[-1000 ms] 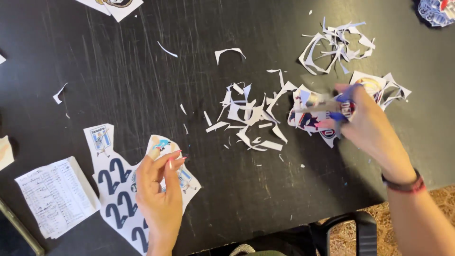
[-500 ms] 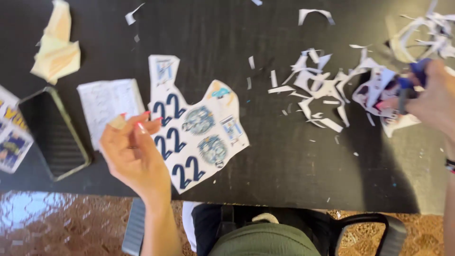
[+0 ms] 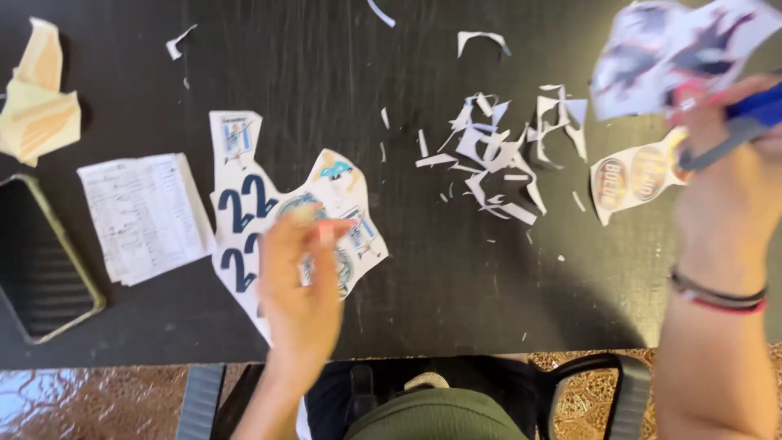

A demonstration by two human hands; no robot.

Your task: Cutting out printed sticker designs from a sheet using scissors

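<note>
Lighting: bright, even, overhead; soft sheen on black table [image 3: 122, 350]. Motion blur: left hand [image 3: 301, 285], right hand [image 3: 725, 179], upper-right printed cut-out [image 3: 652, 49]. Paper scraps [image 3: 497, 155] fairly sharp.

A black table [image 3: 147, 73] with a faint wood grain fills nearly the whole view, its near edge running straight across low in the picture. The surface has a dull sheen, lit evenly — brighter toward the far middle, with only soft shadows. Below the near edge lies a patterned floor [image 3: 90, 399], reddish-brown and glossy at the left, golden-brown at the right. A chair's [image 3: 607, 387] dark armrests stand out against it — one at the near left, one curved at the near right.
</note>
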